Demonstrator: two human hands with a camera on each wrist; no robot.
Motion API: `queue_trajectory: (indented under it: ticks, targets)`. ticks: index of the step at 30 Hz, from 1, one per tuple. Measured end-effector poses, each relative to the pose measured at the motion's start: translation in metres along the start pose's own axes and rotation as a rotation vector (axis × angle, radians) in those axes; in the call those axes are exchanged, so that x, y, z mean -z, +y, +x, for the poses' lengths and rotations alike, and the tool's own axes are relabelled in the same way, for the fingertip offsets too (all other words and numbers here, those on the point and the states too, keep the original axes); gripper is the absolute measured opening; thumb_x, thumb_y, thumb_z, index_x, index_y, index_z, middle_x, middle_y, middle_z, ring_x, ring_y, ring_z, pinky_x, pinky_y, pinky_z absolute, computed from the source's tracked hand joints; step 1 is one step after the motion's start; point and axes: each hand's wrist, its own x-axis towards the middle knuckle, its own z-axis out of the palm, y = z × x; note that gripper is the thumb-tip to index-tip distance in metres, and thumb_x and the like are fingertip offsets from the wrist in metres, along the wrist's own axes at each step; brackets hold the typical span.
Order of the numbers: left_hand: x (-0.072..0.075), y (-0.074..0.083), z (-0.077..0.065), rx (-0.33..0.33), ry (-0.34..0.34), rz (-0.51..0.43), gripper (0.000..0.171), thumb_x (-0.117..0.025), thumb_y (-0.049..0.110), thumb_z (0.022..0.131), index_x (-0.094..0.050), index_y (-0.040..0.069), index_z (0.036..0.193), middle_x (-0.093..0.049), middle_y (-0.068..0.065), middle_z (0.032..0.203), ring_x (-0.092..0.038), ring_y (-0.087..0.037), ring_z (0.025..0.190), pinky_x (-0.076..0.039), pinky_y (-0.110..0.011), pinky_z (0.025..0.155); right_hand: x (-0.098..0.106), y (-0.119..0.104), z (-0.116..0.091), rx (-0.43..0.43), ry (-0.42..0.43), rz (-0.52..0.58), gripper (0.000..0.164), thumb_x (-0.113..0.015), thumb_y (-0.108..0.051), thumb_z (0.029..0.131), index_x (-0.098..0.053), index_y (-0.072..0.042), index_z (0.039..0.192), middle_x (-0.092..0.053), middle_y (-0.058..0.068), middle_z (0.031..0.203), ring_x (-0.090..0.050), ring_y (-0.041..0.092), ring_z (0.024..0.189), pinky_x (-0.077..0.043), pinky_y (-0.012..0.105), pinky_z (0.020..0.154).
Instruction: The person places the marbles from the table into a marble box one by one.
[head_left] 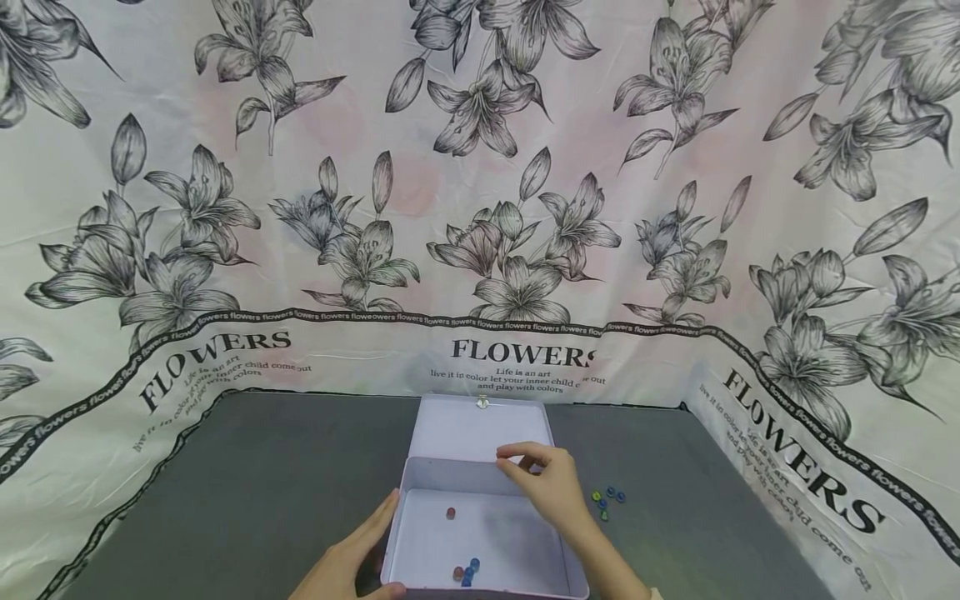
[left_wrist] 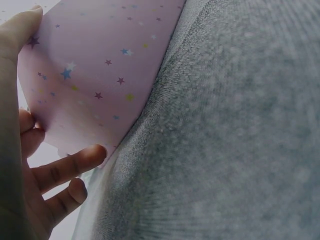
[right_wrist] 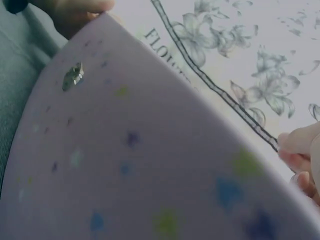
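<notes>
A pale metal box (head_left: 517, 542) with a hinged lid (head_left: 480, 429) lies open; its outside is pink with coloured stars in the left wrist view. My left hand (head_left: 352, 554) grips the box's left front corner, thumb at the front rim and fingers along the side. Over the back of the box, my right hand (head_left: 547, 483) pinches thumb and forefinger together, with a small reddish bead just showing at the fingertips. Inside lie a red bead (head_left: 451, 513), another red bead (head_left: 458, 573) and several blue beads (head_left: 474, 565) near the front.
Several blue and green beads (head_left: 603, 504) lie on the dark grey table (head_left: 285, 483) to the right of the box. The lid's metal clasp (head_left: 482, 402) is at its far edge. A flower-printed curtain (head_left: 517, 350) hangs behind and along the sides.
</notes>
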Motion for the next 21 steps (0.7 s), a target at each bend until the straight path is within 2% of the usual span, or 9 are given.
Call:
queue_trajectory:
  ticks: [5, 9, 14, 18, 21]
  targets:
    - [0.001, 0.001, 0.000, 0.028, -0.006, -0.012, 0.101, -0.079, 0.046, 0.093, -0.020, 0.023, 0.172, -0.020, -0.008, 0.176, -0.033, -0.050, 0.153, -0.037, -0.078, 0.110, 0.013, 0.003, -0.002, 0.002, 0.061, 0.047, 0.013, -0.086, -0.009, 0.089, -0.085, -0.008, 0.101, -0.081, 0.001, 0.094, -0.060, 0.010, 0.071, -0.044, 0.020, 0.055]
    - [0.003, 0.002, 0.000, 0.029, -0.004, -0.008, 0.100, -0.078, 0.046, 0.094, -0.020, 0.024, 0.172, -0.020, -0.006, 0.175, -0.034, -0.048, 0.153, -0.038, -0.077, 0.110, 0.025, 0.009, -0.003, 0.027, 0.109, 0.019, 0.017, -0.086, -0.008, 0.088, -0.084, -0.008, 0.105, -0.080, 0.002, 0.097, -0.060, 0.010, 0.069, -0.047, 0.022, 0.058]
    - [0.003, 0.002, -0.002, 0.004, -0.001, -0.004, 0.099, -0.078, 0.045, 0.094, -0.019, 0.023, 0.172, -0.021, -0.010, 0.175, -0.034, -0.050, 0.152, -0.039, -0.077, 0.109, 0.041, 0.024, -0.007, 0.054, 0.158, -0.013, 0.017, -0.087, -0.007, 0.087, -0.084, -0.009, 0.104, -0.080, 0.005, 0.095, -0.059, 0.008, 0.068, -0.051, 0.024, 0.062]
    - [0.003, 0.003, -0.002, -0.001, 0.017, 0.008, 0.099, -0.078, 0.046, 0.093, -0.021, 0.023, 0.171, -0.023, -0.010, 0.175, -0.037, -0.050, 0.151, -0.040, -0.076, 0.109, 0.057, 0.036, -0.011, 0.041, 0.188, -0.041, 0.018, -0.086, -0.005, 0.088, -0.083, -0.007, 0.106, -0.080, 0.008, 0.096, -0.059, 0.006, 0.068, -0.051, 0.023, 0.061]
    - [0.001, 0.003, -0.001, 0.004, 0.021, 0.009, 0.099, -0.079, 0.046, 0.093, -0.023, 0.023, 0.171, -0.024, -0.008, 0.175, -0.038, -0.048, 0.151, -0.042, -0.075, 0.109, 0.071, 0.045, -0.015, 0.004, 0.200, -0.052, 0.019, -0.086, -0.006, 0.089, -0.082, -0.004, 0.108, -0.077, 0.012, 0.088, -0.051, 0.004, 0.057, -0.045, 0.020, 0.050]
